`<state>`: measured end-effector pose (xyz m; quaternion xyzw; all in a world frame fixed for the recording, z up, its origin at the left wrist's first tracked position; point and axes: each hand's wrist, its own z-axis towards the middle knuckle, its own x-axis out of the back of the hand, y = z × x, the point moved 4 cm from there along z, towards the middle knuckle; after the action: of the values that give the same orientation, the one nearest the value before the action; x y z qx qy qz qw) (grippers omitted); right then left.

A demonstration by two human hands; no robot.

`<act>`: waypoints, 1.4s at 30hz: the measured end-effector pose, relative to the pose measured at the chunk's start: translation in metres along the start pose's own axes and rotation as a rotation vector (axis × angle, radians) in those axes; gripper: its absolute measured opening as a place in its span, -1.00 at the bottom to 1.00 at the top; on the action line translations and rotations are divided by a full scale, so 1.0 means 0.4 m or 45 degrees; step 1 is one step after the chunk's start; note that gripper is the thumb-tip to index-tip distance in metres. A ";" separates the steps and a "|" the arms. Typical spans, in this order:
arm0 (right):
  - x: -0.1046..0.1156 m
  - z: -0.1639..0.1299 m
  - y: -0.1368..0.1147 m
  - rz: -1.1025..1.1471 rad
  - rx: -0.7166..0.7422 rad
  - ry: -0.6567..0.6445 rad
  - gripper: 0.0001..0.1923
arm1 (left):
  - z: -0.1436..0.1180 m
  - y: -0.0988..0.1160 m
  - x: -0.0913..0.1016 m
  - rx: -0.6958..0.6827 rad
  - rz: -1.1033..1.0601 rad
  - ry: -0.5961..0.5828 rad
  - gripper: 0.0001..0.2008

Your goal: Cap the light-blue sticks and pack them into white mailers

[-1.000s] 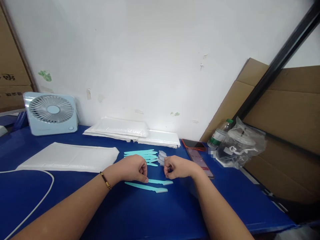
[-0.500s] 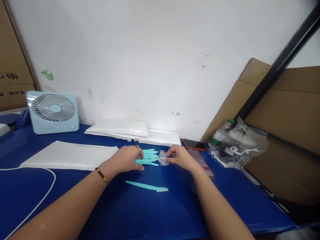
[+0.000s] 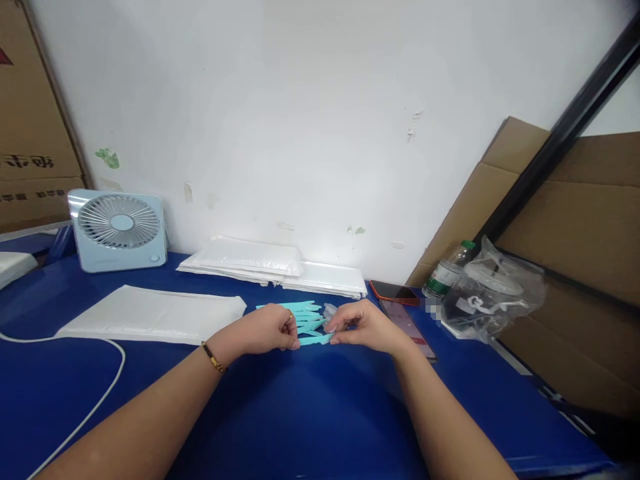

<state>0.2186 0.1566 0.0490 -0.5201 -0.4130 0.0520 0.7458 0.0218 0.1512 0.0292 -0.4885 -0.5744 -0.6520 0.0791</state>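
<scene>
My left hand [image 3: 270, 331] and my right hand [image 3: 364, 327] meet over the blue table [image 3: 310, 413] and hold one teal plastic razor [image 3: 315, 339] between them. The left fingers pinch its handle end. The right fingertips pinch its other end; whether a clear cap sits there I cannot tell. Just behind the hands lies a pile of several teal razors [image 3: 293, 309], with small clear caps [image 3: 330, 309] at its right.
Flat white bags lie at the left [image 3: 150, 313] and stacked against the wall [image 3: 260, 257]. A small blue fan [image 3: 119, 230] and a white cable [image 3: 107, 393] are on the left. Two phones [image 3: 407, 317], a bottle [image 3: 445, 273] and a plastic bag [image 3: 493, 290] sit right, before cardboard.
Both hands reached to the pile and came back together holding one teal razor. The razor that lay alone on the table in front is no longer seen there. The view has shifted slightly.
</scene>
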 end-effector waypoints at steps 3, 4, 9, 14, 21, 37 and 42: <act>0.020 -0.004 -0.008 -0.072 0.104 0.118 -0.79 | -0.003 -0.008 0.012 0.022 -0.170 -0.091 -0.79; 0.030 -0.007 -0.007 -0.072 0.116 0.153 -0.79 | -0.004 -0.011 0.016 0.040 -0.202 -0.100 -0.79; 0.083 -0.018 0.026 0.100 0.060 0.366 -0.73 | 0.005 -0.029 0.037 0.027 -0.395 0.048 -0.76; 0.094 -0.007 0.045 0.356 -0.036 0.544 -0.66 | 0.024 -0.044 0.056 -0.048 -0.335 0.332 -0.74; 0.069 0.011 0.047 0.447 -0.067 0.538 -0.65 | 0.016 -0.030 0.084 -0.133 -0.160 0.600 -0.81; 0.038 0.025 0.050 0.458 0.005 0.511 -0.70 | 0.027 -0.043 0.069 -0.047 -0.403 0.534 -0.74; 0.063 0.014 0.048 0.437 0.026 0.604 -0.71 | 0.025 -0.051 0.074 -0.021 -0.420 0.532 -0.73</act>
<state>0.2380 0.1820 0.0482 -0.5724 -0.1326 0.0587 0.8071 -0.0015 0.1796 0.0358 -0.2439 -0.6121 -0.7475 0.0845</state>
